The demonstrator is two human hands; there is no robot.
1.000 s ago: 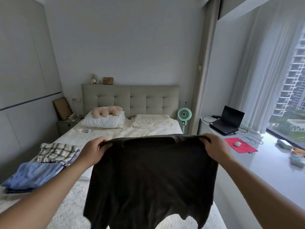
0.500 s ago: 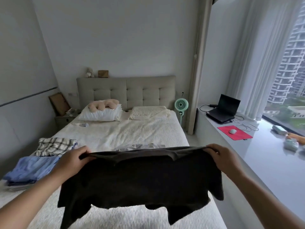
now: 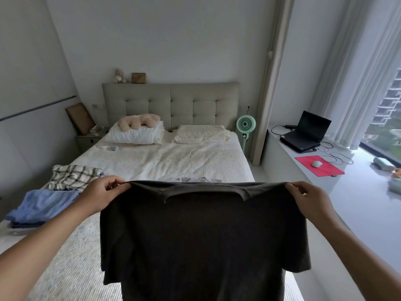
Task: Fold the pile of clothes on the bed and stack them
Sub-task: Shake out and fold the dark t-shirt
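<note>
The dark T-shirt (image 3: pixel 201 235) now hangs higher and straighter than half a second ago, held above the bed (image 3: pixel 173 161). The left hand (image 3: pixel 97 196) and right hand (image 3: pixel 308 199) pinch its shoulders. Folded clothes (image 3: pixel 58 192) lie left.

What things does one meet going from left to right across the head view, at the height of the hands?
Folded light-blue garment → left hand → dark brown T-shirt → right hand → red mouse pad.

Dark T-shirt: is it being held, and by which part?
Yes. The left hand and right hand each pinch a shoulder of the T-shirt, either side of the collar; it hangs over the bed.
</note>
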